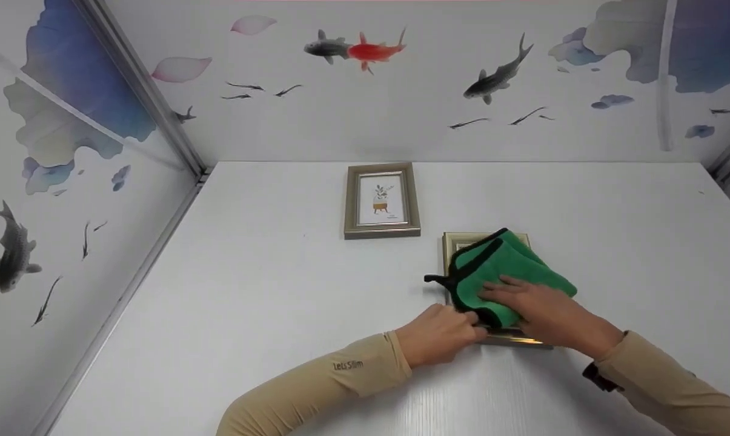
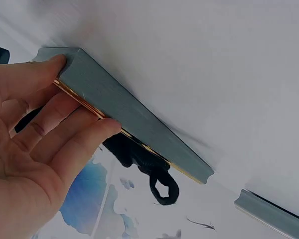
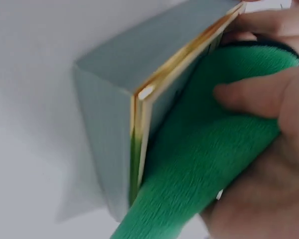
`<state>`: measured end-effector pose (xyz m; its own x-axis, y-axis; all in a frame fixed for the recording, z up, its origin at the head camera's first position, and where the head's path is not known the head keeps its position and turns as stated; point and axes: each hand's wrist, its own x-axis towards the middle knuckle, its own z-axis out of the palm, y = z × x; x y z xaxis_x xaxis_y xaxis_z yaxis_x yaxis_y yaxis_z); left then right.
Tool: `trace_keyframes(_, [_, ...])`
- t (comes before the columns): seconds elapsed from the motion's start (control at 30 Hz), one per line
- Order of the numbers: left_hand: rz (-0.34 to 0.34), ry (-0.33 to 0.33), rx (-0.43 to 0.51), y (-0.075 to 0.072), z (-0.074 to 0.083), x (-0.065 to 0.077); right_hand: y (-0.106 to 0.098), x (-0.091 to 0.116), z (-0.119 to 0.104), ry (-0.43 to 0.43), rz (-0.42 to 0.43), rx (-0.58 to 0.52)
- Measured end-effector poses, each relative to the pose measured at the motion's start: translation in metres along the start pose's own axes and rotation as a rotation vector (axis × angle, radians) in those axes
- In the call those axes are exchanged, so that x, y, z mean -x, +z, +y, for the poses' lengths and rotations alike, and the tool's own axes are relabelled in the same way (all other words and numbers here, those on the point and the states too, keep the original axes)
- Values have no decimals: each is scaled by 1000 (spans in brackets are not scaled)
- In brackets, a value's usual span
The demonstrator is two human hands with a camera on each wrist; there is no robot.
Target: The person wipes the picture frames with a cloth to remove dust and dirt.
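Note:
A gold picture frame (image 1: 450, 239) lies on the white tabletop, its picture mostly hidden under a folded green cloth (image 1: 492, 266) with black trim and a black loop. My left hand (image 1: 440, 336) grips the frame's near left corner. In the left wrist view, the left thumb is against the grey side of the frame (image 2: 109, 99) and the fingers reach over its front edge. My right hand (image 1: 543, 312) presses the cloth onto the frame's face with fingers extended. From the right wrist, the right thumb (image 3: 254, 94) lies along the green cloth (image 3: 199, 139).
A second picture frame (image 1: 352, 200), showing a potted plant drawing, lies farther back and to the left. Behind the white table (image 1: 268, 260) stands a panel (image 1: 401, 115) painted with fish and petals. Another painted panel (image 1: 68, 230) borders the left side.

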<state>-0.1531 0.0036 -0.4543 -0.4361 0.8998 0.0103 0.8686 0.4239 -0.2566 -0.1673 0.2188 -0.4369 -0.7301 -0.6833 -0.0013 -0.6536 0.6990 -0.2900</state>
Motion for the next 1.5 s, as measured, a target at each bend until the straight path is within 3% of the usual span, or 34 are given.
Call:
trace_keyframes(0.2, [9,-14,3,-2,-1,-4,17,13,-20,146,235,298])
trace_keyframes(0.3, [9,-19,92,-4,-5,-5,23,17,-27,161,303,362])
trace_keyframes(0.4, [-11,-7,286,-8,-16,-7,26,18,-29,159,304,375])
trace_keyframes(0.5, [-37,-5,495,-11,-33,-11,25,17,-29,173,255,351])
trace_keyframes(0.6, [-36,-65,575,-12,-53,-21,22,17,-27,201,194,316])
trace_keyframes(0.83, [13,-404,380,-3,-103,-51,17,17,-23,221,107,252])
trace_keyframes(0.93, [-20,-479,400,5,-119,-62,16,19,-19,199,98,226])
trace_keyframes(1.17, [-106,-542,559,18,-136,-75,12,21,-7,111,88,183])
trace_keyframes(1.33, [-127,-569,472,22,-135,-80,7,18,-1,82,61,72])
trace_keyframes(1.5, [-161,-564,370,22,-133,-81,8,7,-10,55,65,-50])
